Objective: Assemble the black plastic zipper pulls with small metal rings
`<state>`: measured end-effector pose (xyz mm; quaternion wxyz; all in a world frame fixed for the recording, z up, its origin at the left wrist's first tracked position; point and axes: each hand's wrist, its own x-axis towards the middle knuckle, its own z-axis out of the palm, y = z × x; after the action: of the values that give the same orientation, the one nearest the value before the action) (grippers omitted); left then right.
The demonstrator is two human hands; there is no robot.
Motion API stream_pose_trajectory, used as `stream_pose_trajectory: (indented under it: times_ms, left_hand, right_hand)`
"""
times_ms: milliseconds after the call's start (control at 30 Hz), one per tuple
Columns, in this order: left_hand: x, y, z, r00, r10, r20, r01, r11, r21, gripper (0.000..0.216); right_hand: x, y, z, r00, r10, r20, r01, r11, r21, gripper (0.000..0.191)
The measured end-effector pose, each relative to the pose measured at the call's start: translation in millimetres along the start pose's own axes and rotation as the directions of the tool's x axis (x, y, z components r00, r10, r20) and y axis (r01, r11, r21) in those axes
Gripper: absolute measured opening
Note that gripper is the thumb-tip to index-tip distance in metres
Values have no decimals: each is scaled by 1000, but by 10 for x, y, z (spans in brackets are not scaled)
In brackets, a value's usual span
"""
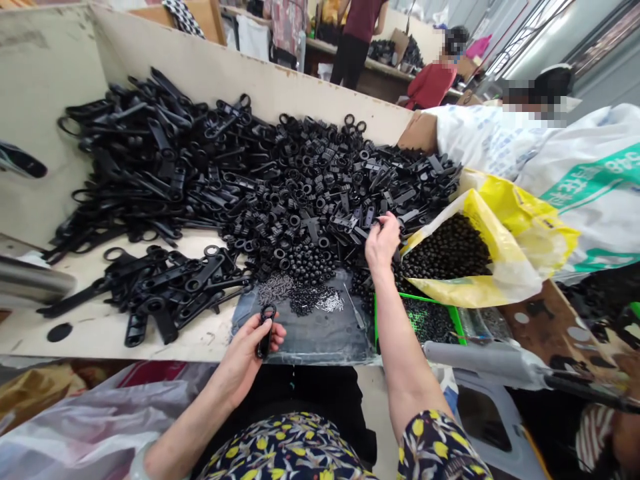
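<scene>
My left hand (pixel 256 339) is closed around a black plastic handle part (pixel 265 337) with a ring at its upper end, held over the front edge of a dark mat (pixel 320 333). Farther forward, my right hand (pixel 383 245) reaches into the right side of a heap of small black plastic parts (pixel 345 207). Its fingers are bent against the heap, and what they touch or hold is hidden. Between the hands lie black balls (pixel 310 264), small grey pieces (pixel 276 288) and silvery pins (pixel 331 301). A thin screwdriver-like tool (pixel 354 307) rests on the mat.
Long black handles (pixel 150 153) fill the left back, with a smaller pile (pixel 165 287) in front. At right are a yellow-white bag (pixel 520 227) of black balls, a green tray (pixel 463 327) and a grey cylindrical tool (pixel 485 360). Several people are beyond the wooden partition (pixel 250 73).
</scene>
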<state>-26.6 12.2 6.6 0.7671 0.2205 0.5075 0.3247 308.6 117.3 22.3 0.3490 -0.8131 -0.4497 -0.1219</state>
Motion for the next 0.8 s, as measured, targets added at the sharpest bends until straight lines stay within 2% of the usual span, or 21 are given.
stream_pose_trajectory:
  times_ms: [67, 167, 300, 400, 467, 533, 567, 633, 733, 800]
  left_hand:
    - [19, -27, -19, 1000, 3, -8, -3, 1000, 0, 58]
    - [42, -46, -37, 1000, 2, -9, -2, 1000, 3, 61]
    - [33, -13, -12, 1000, -21, -11, 22, 999, 28, 67]
    - [18, 7, 10, 999, -29, -23, 30, 999, 37, 68]
    - [24, -12, 8, 999, -27, -21, 27, 999, 34, 66]
    - [53, -58, -2, 1000, -10, -15, 11, 1000, 27, 63]
    - [77, -88, -8, 1000, 3, -14, -3, 1000, 21, 61]
    - [138, -150, -16, 1000, 29, -11, -29, 1000, 1, 58]
    - [229, -226, -28, 998, 56, 5, -56, 998, -29, 57]
    - [263, -262, -36, 997, 73, 7, -72, 996, -48, 57]
  right_hand:
    - [23, -113, 164, 997, 38, 64, -41, 998, 40, 26]
    - [-111, -302, 277, 993, -32, 115, 19, 994, 111, 23]
    - [-368, -522, 186, 978, -163, 133, 131, 967, 220, 21]
    - [-345, -580, 67, 956, -275, 106, 223, 909, 353, 19]
    - [-131, -531, 18, 953, -303, 21, 266, 865, 424, 18]
    - [251, -428, 1, 968, -235, -87, 249, 872, 420, 18]
    - [491, -373, 3, 979, -163, -126, 200, 894, 401, 20]
    - [1008, -283, 14, 996, 13, -87, 15, 949, 316, 27]
    - [1680, -228, 45, 997, 53, -48, -37, 956, 290, 30]
    - [1954, -210, 83, 999, 42, 5, -42, 962, 268, 26]
